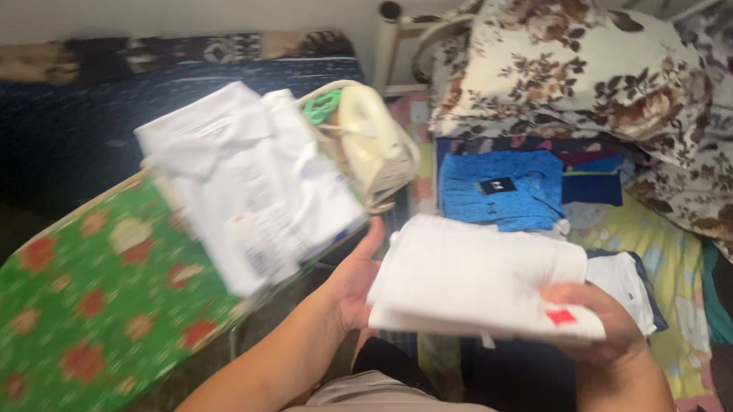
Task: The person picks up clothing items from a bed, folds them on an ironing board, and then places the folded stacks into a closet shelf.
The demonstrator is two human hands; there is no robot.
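Two hands are holding one folded white cloth (477,279) in the air above the bed's edge. Left hand (355,285) is lying open, palm flat against the cloth's left fold; right hand (596,324) is pinching the near right corner, thumb on top beside a small red tag (561,316). The cloth is looking light, soft and limp, likely to sag unless supported along both edges. Left: white clothes (250,186) are lying on a green ironing board (83,309), an iron (372,144) resting at the far end. Beyond: a blue shirt (502,192) and a floral pillow (566,65) are lying on the bed (674,258).
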